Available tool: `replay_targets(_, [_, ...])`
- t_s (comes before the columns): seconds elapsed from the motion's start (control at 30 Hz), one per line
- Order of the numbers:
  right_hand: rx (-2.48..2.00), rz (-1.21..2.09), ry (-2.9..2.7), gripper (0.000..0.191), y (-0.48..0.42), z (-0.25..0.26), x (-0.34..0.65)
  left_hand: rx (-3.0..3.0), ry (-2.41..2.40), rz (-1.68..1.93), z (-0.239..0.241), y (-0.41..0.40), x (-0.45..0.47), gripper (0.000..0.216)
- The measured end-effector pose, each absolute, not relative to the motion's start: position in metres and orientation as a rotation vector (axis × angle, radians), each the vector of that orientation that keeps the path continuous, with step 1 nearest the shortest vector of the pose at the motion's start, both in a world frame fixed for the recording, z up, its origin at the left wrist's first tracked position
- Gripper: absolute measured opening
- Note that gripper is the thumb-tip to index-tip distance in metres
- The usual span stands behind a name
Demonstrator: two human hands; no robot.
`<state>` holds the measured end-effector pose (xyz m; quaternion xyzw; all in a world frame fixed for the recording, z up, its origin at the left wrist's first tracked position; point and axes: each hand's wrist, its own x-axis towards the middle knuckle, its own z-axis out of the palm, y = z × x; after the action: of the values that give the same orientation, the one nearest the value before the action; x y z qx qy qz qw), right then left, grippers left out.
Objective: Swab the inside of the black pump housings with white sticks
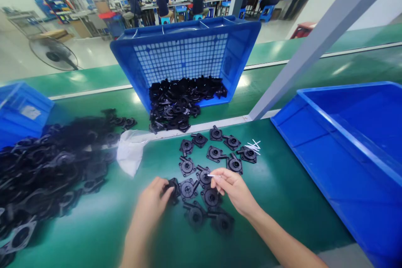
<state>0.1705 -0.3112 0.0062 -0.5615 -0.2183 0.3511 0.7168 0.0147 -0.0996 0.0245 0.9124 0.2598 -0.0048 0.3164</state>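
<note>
Several black round plastic housings [215,153] lie flat in loose rows on the green table mat [276,184]. My left hand [153,199] grips one black housing [173,187] at the left end of the near row. My right hand [230,188] pinches a thin white pin [214,175] between its fingertips, just above the housings in the middle. A small bunch of white pins [253,145] lies at the right end of the far row.
A tipped blue crate [182,50] spills black housings [179,102] behind the rows. A big heap of housings [47,163] and a white bag [132,153] lie at left, with a blue bin [354,155] at right and a grey post [314,37]. People sit at distant benches.
</note>
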Motion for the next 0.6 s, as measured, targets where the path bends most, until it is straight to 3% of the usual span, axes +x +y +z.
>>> replay_targets(0.23, [-1.249,0.766,-0.577,0.032,-0.311,0.007,0.163,1.377,0.724,0.448,0.026,-0.102,0.01,0.046])
replay_targets(0.4, [-1.267,0.812,-0.602,0.028,-0.313,0.008,0.16,0.868,0.534,0.32,0.011,-0.133,0.026,0.037])
replay_targets(0.6, [-1.313,0.767,-0.686,0.023,-0.313,0.01,0.156,0.786,0.449,0.16,0.021,-0.156,0.034,0.04])
